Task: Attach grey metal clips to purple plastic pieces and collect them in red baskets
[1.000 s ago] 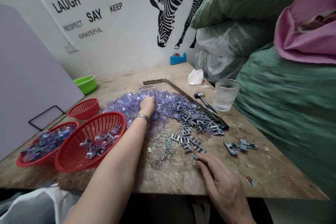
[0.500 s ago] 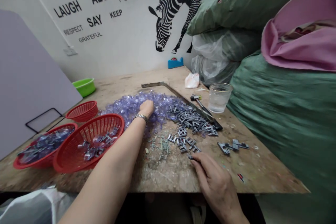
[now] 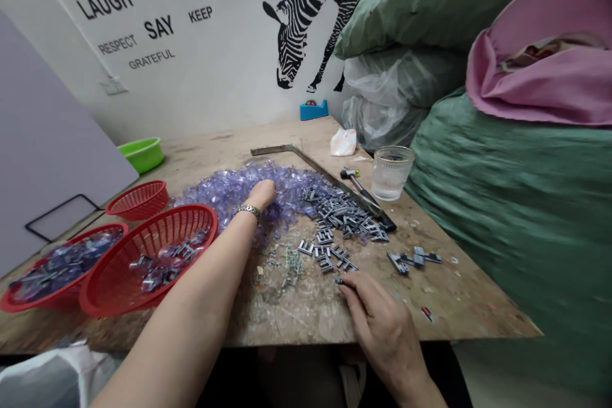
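We see green sacks (image 3: pixel 502 204) piled at the right, with a pink cloth (image 3: pixel 540 76) on top and clear plastic bags (image 3: pixel 396 86) behind, against a white wall bearing a zebra decal (image 3: pixel 318 13). A worn wooden table (image 3: pixel 478 306) fills the middle. On its left stand three red baskets: the nearest big one (image 3: pixel 148 261) holds mixed grey and clear pieces, another (image 3: pixel 57 268) at the far left holds clear ones, and a smaller one (image 3: pixel 138 199) sits behind. A green bowl (image 3: pixel 141 153) lies farther back.

At the table's centre spreads a heap of clear purple plastic pieces (image 3: pixel 224 188). Our left hand (image 3: pixel 262 194) rests on that heap with fingers curled down into it; we cannot tell whether it grips anything. A bracelet (image 3: pixel 247 210) circles the wrist. Right of the heap lies a pile of grey clips (image 3: pixel 347 213), bounded by a bent metal bar (image 3: pixel 306 158), with a few clips (image 3: pixel 414 259) apart to the right.

Nearer us, our right hand (image 3: pixel 377 315) lies on the table, fingertips pinched on one small grey clip (image 3: pixel 338 280) at the near edge of the scattered ones. A glass (image 3: pixel 391 172) stands far right, a small hammer (image 3: pixel 356 182) just beside it, and a blue tape dispenser (image 3: pixel 313 109) by the wall.
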The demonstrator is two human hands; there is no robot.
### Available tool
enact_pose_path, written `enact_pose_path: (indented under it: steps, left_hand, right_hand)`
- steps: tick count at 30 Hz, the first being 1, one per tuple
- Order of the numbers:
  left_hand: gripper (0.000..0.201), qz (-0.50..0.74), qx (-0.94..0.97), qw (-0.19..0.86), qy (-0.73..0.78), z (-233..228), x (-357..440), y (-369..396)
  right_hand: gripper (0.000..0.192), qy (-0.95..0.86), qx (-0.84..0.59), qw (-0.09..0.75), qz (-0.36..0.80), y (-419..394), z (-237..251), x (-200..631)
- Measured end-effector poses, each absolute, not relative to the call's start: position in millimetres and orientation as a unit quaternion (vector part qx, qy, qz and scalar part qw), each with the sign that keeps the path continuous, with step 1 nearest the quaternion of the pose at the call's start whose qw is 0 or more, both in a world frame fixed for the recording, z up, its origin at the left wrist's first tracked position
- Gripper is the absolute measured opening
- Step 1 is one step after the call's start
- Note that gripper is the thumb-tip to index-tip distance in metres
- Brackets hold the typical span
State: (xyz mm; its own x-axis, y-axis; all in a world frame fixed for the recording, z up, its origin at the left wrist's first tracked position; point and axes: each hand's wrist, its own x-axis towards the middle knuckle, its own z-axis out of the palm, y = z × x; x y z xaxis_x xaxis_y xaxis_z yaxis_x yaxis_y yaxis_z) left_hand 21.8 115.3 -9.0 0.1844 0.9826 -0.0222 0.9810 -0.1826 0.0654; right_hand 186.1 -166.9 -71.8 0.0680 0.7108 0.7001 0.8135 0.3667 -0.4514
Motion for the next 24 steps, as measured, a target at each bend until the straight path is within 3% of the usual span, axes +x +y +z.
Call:
enact_pose_path:
  steps: [8,13,19,24]
  left_hand:
    - [0.036,0.138,0.726,-0.020,0.673,-13,20,101]
    - [0.026,0.234,0.772,-0.013,0.591,-9,34,83]
    - [0.024,0.239,0.842,0.035,0.483,-5,72,60]
    - [0.041,0.217,0.878,0.077,0.419,-8,100,60]
  right_hand:
    - [0.012,-0.683,-0.563,0.463,-0.049,-166,-70,186]
    - [0.011,-0.681,-0.568,0.460,-0.044,-167,-69,185]
    - [0.011,-0.685,-0.564,0.460,-0.046,-167,-67,185]
    - [0.012,-0.683,-0.564,0.462,-0.049,-168,-67,185]
